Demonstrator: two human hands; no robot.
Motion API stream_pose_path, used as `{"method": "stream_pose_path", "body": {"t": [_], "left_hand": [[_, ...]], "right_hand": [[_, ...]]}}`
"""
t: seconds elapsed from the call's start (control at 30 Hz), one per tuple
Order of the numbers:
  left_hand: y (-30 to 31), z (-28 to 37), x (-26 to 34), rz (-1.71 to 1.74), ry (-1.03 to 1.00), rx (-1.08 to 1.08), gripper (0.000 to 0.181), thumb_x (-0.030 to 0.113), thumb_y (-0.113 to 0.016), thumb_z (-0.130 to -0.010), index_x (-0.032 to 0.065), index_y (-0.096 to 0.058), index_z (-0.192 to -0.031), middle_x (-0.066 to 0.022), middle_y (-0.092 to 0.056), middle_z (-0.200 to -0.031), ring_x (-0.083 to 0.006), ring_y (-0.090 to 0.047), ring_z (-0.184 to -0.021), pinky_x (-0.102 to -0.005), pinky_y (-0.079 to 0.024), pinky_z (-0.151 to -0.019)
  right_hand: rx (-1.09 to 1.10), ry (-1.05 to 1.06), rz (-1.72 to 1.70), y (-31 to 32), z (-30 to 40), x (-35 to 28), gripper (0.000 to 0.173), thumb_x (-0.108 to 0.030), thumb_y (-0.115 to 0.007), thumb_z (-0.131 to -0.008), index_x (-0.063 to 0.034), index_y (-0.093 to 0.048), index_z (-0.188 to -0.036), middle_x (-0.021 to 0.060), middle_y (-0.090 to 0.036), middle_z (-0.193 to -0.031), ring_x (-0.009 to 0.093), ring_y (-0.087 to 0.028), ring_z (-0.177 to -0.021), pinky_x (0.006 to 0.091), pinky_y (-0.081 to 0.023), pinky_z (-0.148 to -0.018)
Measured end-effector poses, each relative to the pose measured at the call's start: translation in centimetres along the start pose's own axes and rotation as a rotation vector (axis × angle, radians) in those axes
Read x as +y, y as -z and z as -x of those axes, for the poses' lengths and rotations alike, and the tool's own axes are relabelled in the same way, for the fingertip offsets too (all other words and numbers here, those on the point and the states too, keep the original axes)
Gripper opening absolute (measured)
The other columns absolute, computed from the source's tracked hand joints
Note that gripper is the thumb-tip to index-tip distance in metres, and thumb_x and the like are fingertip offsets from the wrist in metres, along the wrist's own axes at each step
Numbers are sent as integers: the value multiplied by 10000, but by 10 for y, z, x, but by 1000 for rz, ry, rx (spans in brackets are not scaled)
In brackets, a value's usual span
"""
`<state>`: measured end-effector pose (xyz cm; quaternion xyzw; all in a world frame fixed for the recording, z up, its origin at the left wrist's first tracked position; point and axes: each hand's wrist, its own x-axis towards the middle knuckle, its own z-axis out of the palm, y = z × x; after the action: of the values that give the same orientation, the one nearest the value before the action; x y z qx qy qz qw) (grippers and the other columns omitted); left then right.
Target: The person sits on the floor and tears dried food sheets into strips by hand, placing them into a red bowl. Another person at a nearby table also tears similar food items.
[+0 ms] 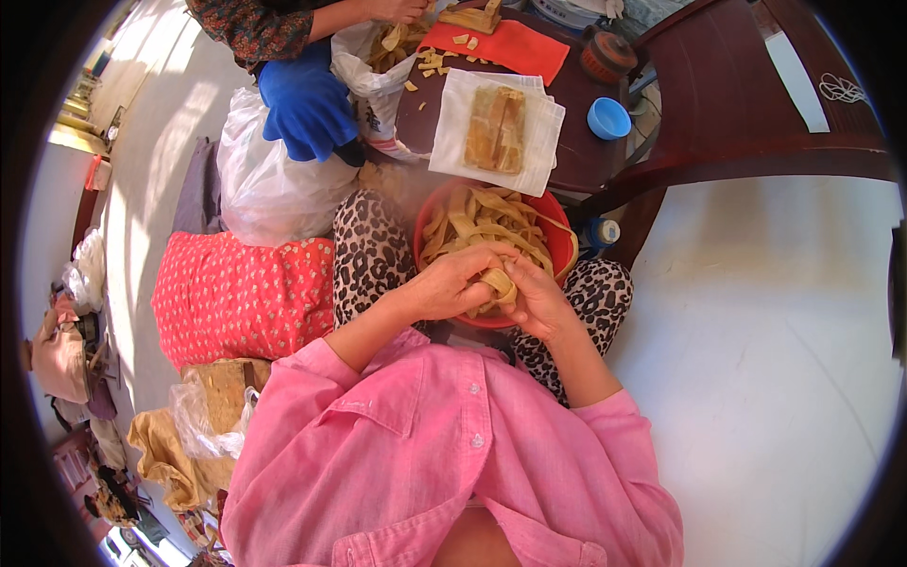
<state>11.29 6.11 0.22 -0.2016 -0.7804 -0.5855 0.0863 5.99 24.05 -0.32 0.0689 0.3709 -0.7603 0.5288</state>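
My left hand (453, 282) and my right hand (540, 298) meet over a red plastic basin (423, 216) between my knees. Both are closed on a rolled tan strip (500, 285), which shows between the fingers. The basin holds a tangle of long, flat tan strips (489, 216); one loops over its right rim. Just beyond the basin, a flat, rectangular amber-brown slab or packet (494, 131) lies on white cloth or paper (451, 117) at the edge of a dark table (588, 159). What the strips are made of, I cannot tell.
Another person's hand (400, 8) is at the top, by a white sack (361, 60). On the table are a red cloth (528, 51), small tan pieces, a lidded pot (608, 54) and a blue bowl (609, 118). A red patterned cushion (244, 294) and plastic bag (276, 177) lie left.
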Motion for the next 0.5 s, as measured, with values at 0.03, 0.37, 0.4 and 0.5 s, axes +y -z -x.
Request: {"method": "stream_pose_path", "body": {"t": [0.03,0.37,0.4,0.5], "left_hand": [[0,2,-1,-39,99,-14,162,41,-523,-808,-6,-544,-962,-144,-584,-1039,-280,-603,-864,-339,-476,-763],[-1,7,-10,-105,538,-44,115,67,-568,-807,-24,-585,-876,-126,-591,-791,-248,-615,-714,-319,-486,-620],[1,5,-7,-166,506,-49,114,68,-573,-806,-17,-587,-880,-121,-584,-788,-242,-615,-712,-317,-485,-613],[0,6,-6,-337,373,124,170,104,-630,-787,9,-589,-921,-110,-570,-815,-244,-601,-706,-335,-488,-613]], "right_hand": [[34,5,48,-1,0,1,300,-265,-548,-925,-55,-518,-1137,34,-607,-893,87,-572,-623,166,-432,-448],[170,319,932,6,1,14,281,-132,-578,-899,-15,-553,-1153,17,-593,-1018,104,-594,-815,236,-499,-663],[143,357,957,9,1,14,263,-122,-559,-907,-21,-556,-1150,12,-588,-1041,111,-594,-819,238,-502,-676],[61,83,225,14,2,14,269,-132,-539,-924,-7,-558,-1162,22,-599,-997,107,-582,-883,245,-505,-721]]}}
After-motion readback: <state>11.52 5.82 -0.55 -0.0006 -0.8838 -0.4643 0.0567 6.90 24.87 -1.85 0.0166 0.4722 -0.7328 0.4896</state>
